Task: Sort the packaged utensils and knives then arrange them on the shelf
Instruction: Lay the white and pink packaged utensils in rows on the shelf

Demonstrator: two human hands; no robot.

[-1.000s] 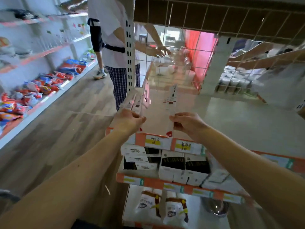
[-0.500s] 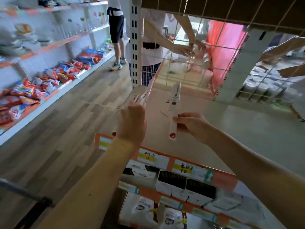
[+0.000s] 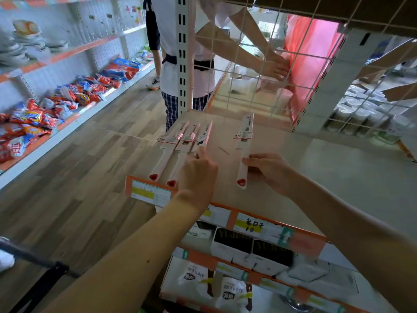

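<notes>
resting on the beige shelf [image 3: 282, 177], a row of packaged knives [image 3: 180, 145] lies side by side at its left end, white handles toward the orange price strip [image 3: 248, 222]. the left hand [image 3: 198, 175] has its fingers on the rightmost of them, though i cannot tell if it grips. the right hand [image 3: 270, 170] pinches a separate packaged knife [image 3: 244, 145] by its handle, well apart from the row.

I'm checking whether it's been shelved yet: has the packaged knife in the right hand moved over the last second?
Yes. The packaged knife in the right hand has dropped toward the shelf top; earlier it stood upright above the orange price strip.
</notes>
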